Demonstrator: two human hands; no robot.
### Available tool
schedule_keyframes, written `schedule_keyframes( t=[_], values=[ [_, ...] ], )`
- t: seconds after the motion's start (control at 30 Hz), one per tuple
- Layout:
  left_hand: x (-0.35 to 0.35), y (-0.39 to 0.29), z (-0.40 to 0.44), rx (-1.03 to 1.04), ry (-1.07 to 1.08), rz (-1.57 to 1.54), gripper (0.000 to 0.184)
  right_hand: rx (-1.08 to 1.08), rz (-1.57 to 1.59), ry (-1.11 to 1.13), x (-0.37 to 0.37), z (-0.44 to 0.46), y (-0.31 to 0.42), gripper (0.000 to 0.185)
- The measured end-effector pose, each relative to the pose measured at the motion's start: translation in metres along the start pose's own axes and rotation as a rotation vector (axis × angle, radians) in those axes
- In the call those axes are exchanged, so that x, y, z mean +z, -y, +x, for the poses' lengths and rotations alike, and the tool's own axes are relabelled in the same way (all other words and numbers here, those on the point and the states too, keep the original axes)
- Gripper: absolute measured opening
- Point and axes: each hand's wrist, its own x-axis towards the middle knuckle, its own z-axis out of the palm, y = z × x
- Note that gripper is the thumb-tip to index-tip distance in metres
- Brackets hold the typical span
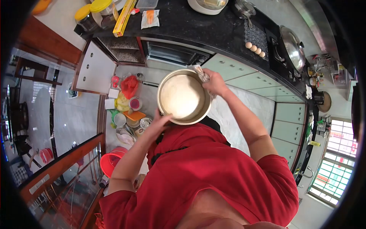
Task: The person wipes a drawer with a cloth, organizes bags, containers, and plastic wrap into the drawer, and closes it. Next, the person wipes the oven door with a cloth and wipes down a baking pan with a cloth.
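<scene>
A round, deep metal pot (pixel 183 95) is held up in front of my body, its opening towards me and its pale inside bare. My left hand (pixel 162 121) grips the near left rim, with the thumb over the edge and the other fingers mostly hidden beneath. On the far right side, my right hand (pixel 215 82) is closed around a crumpled light cloth (pixel 200 73), which lies over the rim. Whether the right fingers also grip the pot's wall is hidden.
A black counter (pixel 190 26) runs ahead, bearing several eggs (pixel 255 49), a lidded wok (pixel 292 47) on the stove and yellow-lidded jars (pixel 103 13). An open cabinet door (pixel 94 68) juts out at left. Bowls, bags and a red bucket (pixel 113 160) crowd the floor at left.
</scene>
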Motion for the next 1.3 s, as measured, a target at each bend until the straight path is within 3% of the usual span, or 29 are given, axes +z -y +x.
schedule_keyframes(
  t=[0.1, 0.2, 0.3, 0.4, 0.5, 0.67, 0.77, 0.87, 1.0, 1.03, 1.07, 1.1, 1.17, 1.3],
  values=[
    [-0.024, -0.049, 0.023, 0.211, -0.064, 0.342, 0.087, -0.243, -0.103, 0.153, -0.022, 0.017, 0.016, 0.041],
    [-0.019, -0.115, 0.042, 0.137, 0.244, 0.561, 0.079, -0.404, -0.118, 0.187, -0.026, 0.019, 0.056, 0.042],
    [-0.025, -0.117, 0.082, 0.178, 0.562, 0.618, 0.075, -0.468, -0.223, 0.235, -0.014, 0.032, 0.071, 0.041],
    [-0.026, -0.108, 0.085, 0.129, 0.494, 0.540, 0.075, -0.519, -0.308, 0.232, -0.011, 0.028, 0.073, 0.045],
    [-0.025, -0.090, 0.068, 0.196, 0.383, 0.436, 0.079, -0.371, -0.310, 0.192, 0.002, 0.009, 0.068, 0.053],
    [-0.032, -0.076, 0.061, 0.283, 0.282, 0.316, 0.075, -0.369, -0.242, -0.104, 0.020, -0.020, 0.060, 0.054],
    [-0.065, -0.042, 0.071, 0.226, 0.159, 0.144, 0.072, -0.051, -0.110, -0.055, 0.037, -0.052, 0.035, 0.057],
    [-0.069, -0.028, 0.057, 0.229, -0.030, 0.003, 0.058, -0.040, 0.042, 0.000, 0.065, -0.091, 0.014, 0.062],
    [-0.097, 0.001, 0.078, 0.324, -0.221, -0.012, 0.046, 0.252, 0.331, 0.316, 0.019, -0.072, 0.001, 0.058],
    [-0.095, 0.002, 0.081, 0.380, -0.289, -0.015, 0.045, 0.098, 0.389, 0.192, 0.011, -0.065, -0.016, 0.056],
    [-0.086, -0.012, 0.075, 0.387, -0.296, -0.058, 0.048, 0.104, 0.361, 0.116, -0.005, -0.057, -0.016, 0.056],
    [-0.081, -0.017, 0.074, 0.428, -0.309, -0.046, 0.050, -0.258, -0.072, -0.142, -0.010, -0.046, -0.033, 0.058],
    [-0.073, -0.020, 0.071, 0.497, -0.324, -0.010, 0.053, -0.169, 0.081, -0.018, -0.044, -0.041, 0.019, 0.057],
    [-0.051, -0.027, 0.061, 0.474, -0.349, 0.028, 0.060, -0.336, 0.038, 0.004, -0.030, -0.012, 0.025, 0.052]
  ],
)
